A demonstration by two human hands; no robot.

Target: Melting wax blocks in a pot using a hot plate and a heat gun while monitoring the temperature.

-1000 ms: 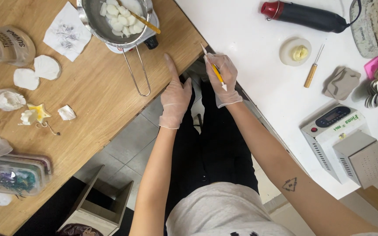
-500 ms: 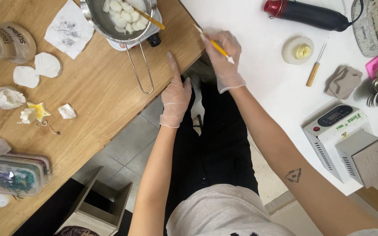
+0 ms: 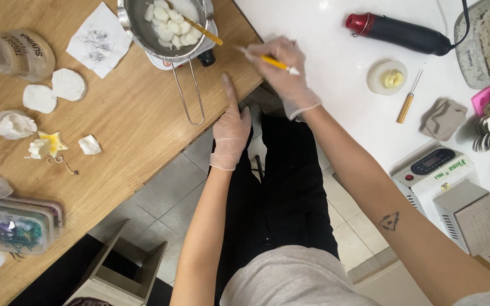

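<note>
My right hand [image 3: 283, 72], in a clear glove, is closed on a thin yellow tool [image 3: 267, 60] with a white tip, held over the gap between the white table [image 3: 336, 102] and the wooden table [image 3: 131, 124]. My left hand [image 3: 231, 129], also gloved, lies flat with fingers extended along the wooden table's edge and holds nothing. A metal pot [image 3: 165, 25] with white wax chunks and a yellow-handled stick stands on a small burner at the top; its wire handle [image 3: 190, 96] reaches toward my left hand.
White shell castings [image 3: 55, 90], a paper sheet [image 3: 98, 38], a plastic jar [image 3: 12, 54] and a star piece [image 3: 49, 144] lie on the wooden table. On the white table are a heat gun [image 3: 398, 33], a wax disc [image 3: 388, 76], a small tool [image 3: 406, 103] and a scale [image 3: 438, 170].
My right hand has carried the yellow tool up and toward the pot. My left hand has stayed on the wooden table's edge.
</note>
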